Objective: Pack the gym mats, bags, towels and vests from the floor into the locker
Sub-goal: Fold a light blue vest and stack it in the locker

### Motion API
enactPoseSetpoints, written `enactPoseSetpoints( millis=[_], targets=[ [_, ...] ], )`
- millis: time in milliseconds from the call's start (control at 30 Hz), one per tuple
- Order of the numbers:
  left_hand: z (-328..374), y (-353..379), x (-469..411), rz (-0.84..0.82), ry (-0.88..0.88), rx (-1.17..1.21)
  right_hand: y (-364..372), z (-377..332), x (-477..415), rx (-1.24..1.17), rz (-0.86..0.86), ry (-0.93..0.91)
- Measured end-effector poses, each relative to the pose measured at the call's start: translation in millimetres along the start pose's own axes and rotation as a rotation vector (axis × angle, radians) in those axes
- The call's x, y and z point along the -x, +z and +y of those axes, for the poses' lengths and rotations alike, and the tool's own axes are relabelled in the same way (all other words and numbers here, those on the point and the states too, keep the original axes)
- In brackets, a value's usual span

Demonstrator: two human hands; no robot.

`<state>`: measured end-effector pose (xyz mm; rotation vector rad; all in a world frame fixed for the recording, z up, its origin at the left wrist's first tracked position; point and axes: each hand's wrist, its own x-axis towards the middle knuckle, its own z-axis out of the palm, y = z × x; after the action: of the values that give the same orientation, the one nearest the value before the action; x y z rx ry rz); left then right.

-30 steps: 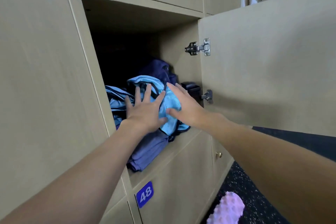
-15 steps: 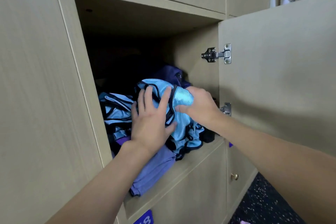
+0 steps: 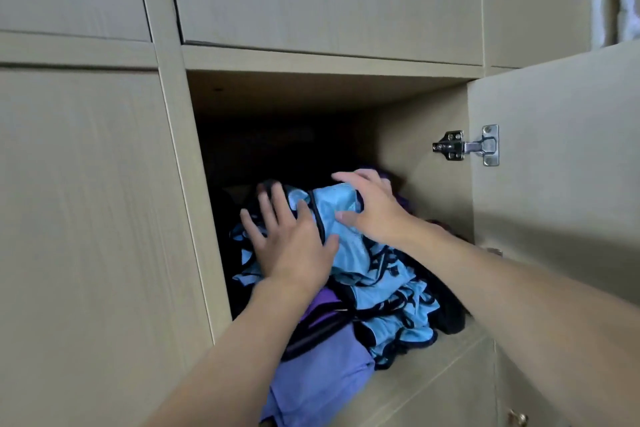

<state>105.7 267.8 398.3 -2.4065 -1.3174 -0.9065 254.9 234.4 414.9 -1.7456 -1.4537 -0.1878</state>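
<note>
The left hand point(image 3: 289, 246) lies flat with its fingers spread, pressing on the front of a heap of light blue vests point(image 3: 377, 274) with dark trim. The right hand point(image 3: 375, 210), just beside it and a little higher, arches over the top of the same heap, fingers curled over the far side and thumb on the near side, so that it grasps the top fold. The vests sit inside the open locker point(image 3: 422, 201), bunched under and below both hands and spilling toward the front edge. Beneath the left wrist a purple cloth point(image 3: 322, 378) hangs out over that edge. Below the right forearm, something black point(image 3: 450, 317) lies against the vests; what it is cannot be made out. Beyond the right arm the door point(image 3: 561, 166) stands open on a metal hinge point(image 3: 465, 146).
</note>
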Motion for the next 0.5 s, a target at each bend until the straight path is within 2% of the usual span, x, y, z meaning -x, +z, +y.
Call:
enactPoseSetpoints(
  millis=[133, 300, 400, 500],
  targets=[
    [3, 19, 7, 0.083, -0.064, 0.024, 16, 14, 1, -0.109, 0.067, -0.128],
    [2, 24, 8, 0.184, -0.078, -0.03, 21, 17, -1, -0.057, 0.11, -0.227],
    [0, 28, 7, 0.119, -0.071, -0.085, 29, 18, -5, -0.078, 0.121, -0.272],
    [-2, 38, 7, 0.027, -0.136, -0.018, 36, 22, -9, -0.124, -0.001, -0.226]
  ],
)
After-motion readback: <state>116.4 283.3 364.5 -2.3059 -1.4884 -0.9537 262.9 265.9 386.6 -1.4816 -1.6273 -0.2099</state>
